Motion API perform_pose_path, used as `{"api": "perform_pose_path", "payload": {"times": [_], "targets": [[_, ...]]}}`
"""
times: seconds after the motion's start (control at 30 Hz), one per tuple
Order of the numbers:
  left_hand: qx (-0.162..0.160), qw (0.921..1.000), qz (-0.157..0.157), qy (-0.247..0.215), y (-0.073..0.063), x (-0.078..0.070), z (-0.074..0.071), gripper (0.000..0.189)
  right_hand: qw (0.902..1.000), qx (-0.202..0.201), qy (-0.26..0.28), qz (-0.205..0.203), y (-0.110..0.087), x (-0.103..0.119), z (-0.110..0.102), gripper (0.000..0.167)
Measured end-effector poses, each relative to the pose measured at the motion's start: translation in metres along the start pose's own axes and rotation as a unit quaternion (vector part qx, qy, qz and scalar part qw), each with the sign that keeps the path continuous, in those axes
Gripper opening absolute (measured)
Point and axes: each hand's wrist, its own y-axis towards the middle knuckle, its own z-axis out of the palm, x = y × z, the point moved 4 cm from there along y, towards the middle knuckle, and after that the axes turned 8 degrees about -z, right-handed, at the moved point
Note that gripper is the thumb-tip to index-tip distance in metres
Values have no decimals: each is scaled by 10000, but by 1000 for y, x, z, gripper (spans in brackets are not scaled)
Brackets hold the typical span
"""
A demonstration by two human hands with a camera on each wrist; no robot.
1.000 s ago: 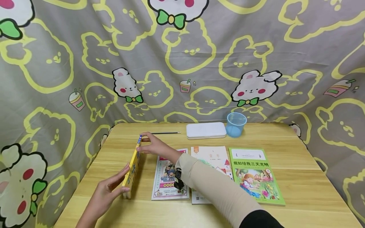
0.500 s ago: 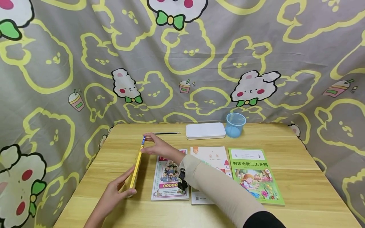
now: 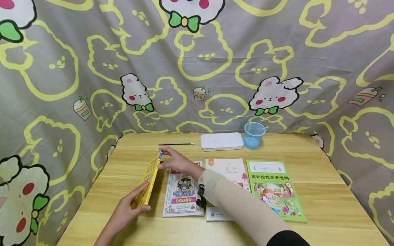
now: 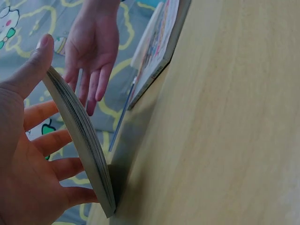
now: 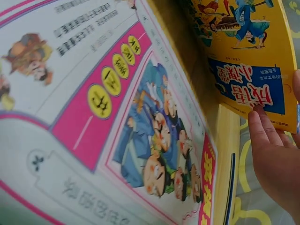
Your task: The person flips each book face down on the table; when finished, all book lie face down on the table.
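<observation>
A yellow book (image 3: 150,181) with a blue patch on its spine is held on edge, tilted, left of the flat books. My left hand (image 3: 127,205) grips its near end, thumb on one side and fingers spread along the other. At the far end my right hand (image 3: 175,162) pinches the spine corner between thumb and fingers. In the left wrist view the page edges of the book (image 4: 82,131) show, its lower edge close to the tabletop. The right wrist view shows the illustrated front cover of the book (image 5: 253,28), with fingertips of the right hand (image 5: 276,164) against it.
A pink-and-white comic-style book (image 3: 183,191), a pale book (image 3: 226,165) partly under the right forearm, and a green book (image 3: 271,177) lie in a row. Behind them are a black pencil (image 3: 176,144), a white case (image 3: 221,141) and a blue cup (image 3: 254,136). A patterned curtain (image 3: 215,75) surrounds the table.
Both hands have shifted right with the yellow book. It has tipped so its left-facing cover now shows instead of the right-facing one. The pencil's left end is now uncovered.
</observation>
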Motion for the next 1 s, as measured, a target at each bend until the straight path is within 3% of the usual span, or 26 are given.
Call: {"api": "perform_pose_path", "payload": {"times": [0.27, 0.47, 0.57, 0.77, 1.0], "targets": [[-72, 9994, 126, 316, 2, 3, 4, 79, 9999, -147, 49, -3, -2, -7, -2, 81], [-14, 9981, 22, 610, 2, 3, 6, 81, 9997, -228, 6, 88, -5, -14, -3, 79], [42, 9977, 54, 667, 2, 3, 7, 82, 9994, -242, -216, 71, -6, -17, -4, 80], [205, 9977, 68, 638, 4, 5, 9, 82, 9928, -258, -1165, 114, -10, -18, -8, 83], [340, 9967, -152, 715, 8, 7, 11, 84, 9863, -293, -1607, 208, -12, -22, -9, 83]]}}
